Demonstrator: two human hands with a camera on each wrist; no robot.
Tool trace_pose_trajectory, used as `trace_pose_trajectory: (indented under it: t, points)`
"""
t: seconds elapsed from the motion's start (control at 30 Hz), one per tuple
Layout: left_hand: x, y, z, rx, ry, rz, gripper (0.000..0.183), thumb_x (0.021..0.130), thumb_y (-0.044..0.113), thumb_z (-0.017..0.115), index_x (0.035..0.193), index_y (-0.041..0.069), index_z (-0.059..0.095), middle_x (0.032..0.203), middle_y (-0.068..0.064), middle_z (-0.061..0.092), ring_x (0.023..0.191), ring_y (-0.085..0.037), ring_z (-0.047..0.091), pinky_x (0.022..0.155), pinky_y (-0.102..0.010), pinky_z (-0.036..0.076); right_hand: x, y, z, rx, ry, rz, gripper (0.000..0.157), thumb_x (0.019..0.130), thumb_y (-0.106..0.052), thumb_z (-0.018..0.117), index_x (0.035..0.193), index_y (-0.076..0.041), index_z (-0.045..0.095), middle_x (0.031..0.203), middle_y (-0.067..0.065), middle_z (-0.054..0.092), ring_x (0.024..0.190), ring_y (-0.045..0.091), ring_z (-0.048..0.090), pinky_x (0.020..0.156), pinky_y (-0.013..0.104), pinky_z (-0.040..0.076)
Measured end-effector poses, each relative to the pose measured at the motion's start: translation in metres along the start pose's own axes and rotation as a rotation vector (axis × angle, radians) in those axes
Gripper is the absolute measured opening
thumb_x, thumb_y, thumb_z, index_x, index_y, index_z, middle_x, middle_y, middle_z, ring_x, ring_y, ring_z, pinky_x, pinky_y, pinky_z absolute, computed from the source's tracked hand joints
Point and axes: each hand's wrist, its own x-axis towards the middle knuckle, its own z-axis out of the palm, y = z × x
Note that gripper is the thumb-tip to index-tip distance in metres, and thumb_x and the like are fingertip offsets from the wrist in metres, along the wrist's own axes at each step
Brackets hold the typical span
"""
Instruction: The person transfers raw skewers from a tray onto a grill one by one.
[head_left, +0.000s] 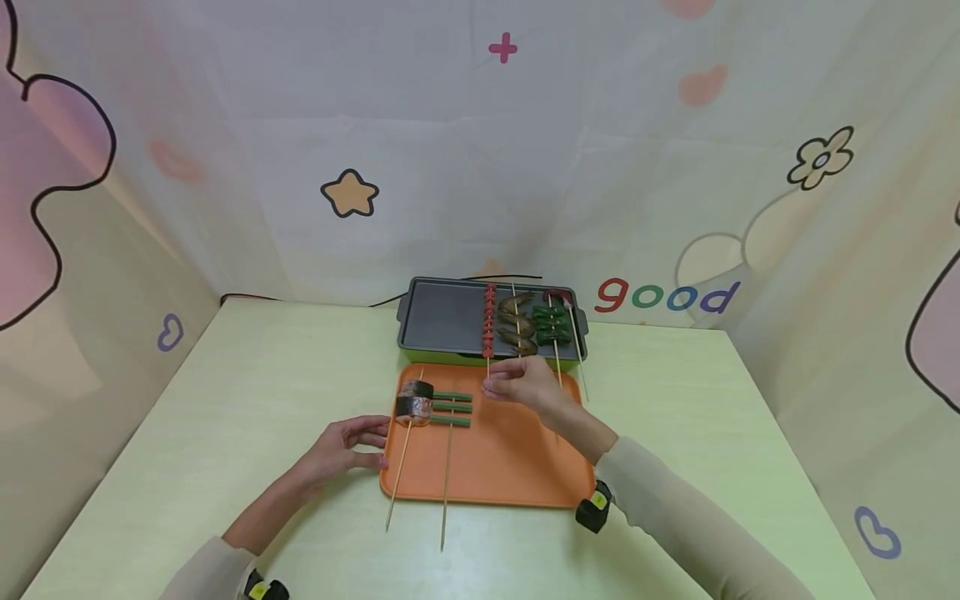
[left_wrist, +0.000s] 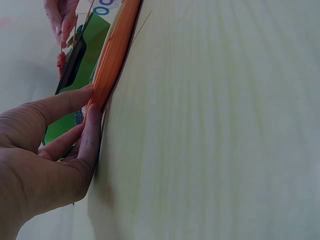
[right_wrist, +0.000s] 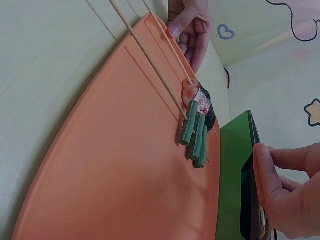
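In the head view my right hand (head_left: 525, 385) pinches the bare stick of a skewer of red pieces (head_left: 490, 321). That skewer lies on a dark grill pan (head_left: 450, 312), beside a shrimp skewer (head_left: 516, 323) and a skewer of dark green folded leaves (head_left: 551, 325). My left hand (head_left: 348, 446) touches the left rim of an orange tray (head_left: 517, 467) with its thumb and fingertips. On the tray's left side lie a skewer of dark-rimmed rolls (head_left: 414, 402) and a skewer of green stalks (head_left: 452, 408), their sticks reaching past the front rim.
The grill's green side (right_wrist: 232, 170) stands right behind the tray. Another thin stick with a dark red piece (head_left: 557, 295) lies at the grill's right end. A black cord (head_left: 251, 296) runs along the table's back edge, against a printed cloth backdrop (head_left: 450, 167).
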Motion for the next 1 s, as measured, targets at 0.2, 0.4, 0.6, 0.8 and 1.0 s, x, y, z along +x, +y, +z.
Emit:
trace_pose_trajectory:
  t: [0.2, 0.4, 0.6, 0.8, 1.0]
  points:
    - [-0.001, 0.001, -0.002, -0.012, -0.002, -0.001, 0.067, 0.087, 0.005, 0.08, 0.146, -0.004, 0.051, 0.132, -0.02, 0.064, 0.115, -0.019, 0.064, 0.09, -0.022, 0.055, -0.001, -0.001, -0.002, -0.031, -0.032, -0.025, 0.04, 0.095, 0.009, 0.063, 0.133, 0.019, 0.055, 0.118, 0.034, 0.069, 0.102, 0.033, 0.076, 0.1, 0.051, 0.053]
    - [-0.002, 0.002, -0.003, -0.011, 0.001, 0.006, 0.066, 0.087, 0.004, 0.08, 0.146, -0.004, 0.051, 0.131, -0.019, 0.065, 0.112, -0.016, 0.064, 0.089, -0.021, 0.055, -0.015, 0.003, -0.011, -0.252, -0.074, -0.127, 0.041, 0.096, -0.001, 0.067, 0.133, 0.013, 0.059, 0.121, 0.03, 0.07, 0.11, 0.036, 0.072, 0.097, 0.047, 0.057]
    - [-0.003, 0.003, -0.002, -0.013, 0.004, -0.001, 0.066, 0.087, 0.005, 0.079, 0.146, -0.004, 0.051, 0.13, -0.019, 0.065, 0.113, -0.018, 0.064, 0.09, -0.023, 0.056, -0.043, 0.014, -0.025, -0.378, -0.125, -0.272, 0.038, 0.096, -0.011, 0.071, 0.13, 0.006, 0.066, 0.121, 0.024, 0.072, 0.108, 0.034, 0.073, 0.089, 0.031, 0.06]
    - [-0.004, 0.001, 0.0, -0.013, -0.006, 0.011, 0.066, 0.087, 0.006, 0.08, 0.145, -0.005, 0.051, 0.131, -0.02, 0.065, 0.116, -0.023, 0.064, 0.091, -0.023, 0.055, -0.076, 0.041, -0.055, -0.29, -0.2, -0.307, 0.043, 0.095, -0.016, 0.074, 0.132, 0.004, 0.065, 0.124, 0.03, 0.069, 0.102, 0.013, 0.073, 0.087, 0.022, 0.058]
    - [-0.002, 0.001, -0.003, 0.001, -0.009, 0.015, 0.066, 0.087, 0.009, 0.08, 0.145, -0.003, 0.052, 0.133, -0.019, 0.065, 0.119, -0.023, 0.063, 0.093, -0.024, 0.055, -0.095, 0.084, -0.094, -0.282, -0.191, -0.333, 0.044, 0.094, -0.012, 0.073, 0.131, 0.011, 0.062, 0.119, 0.034, 0.068, 0.097, 0.007, 0.072, 0.086, 0.022, 0.058]
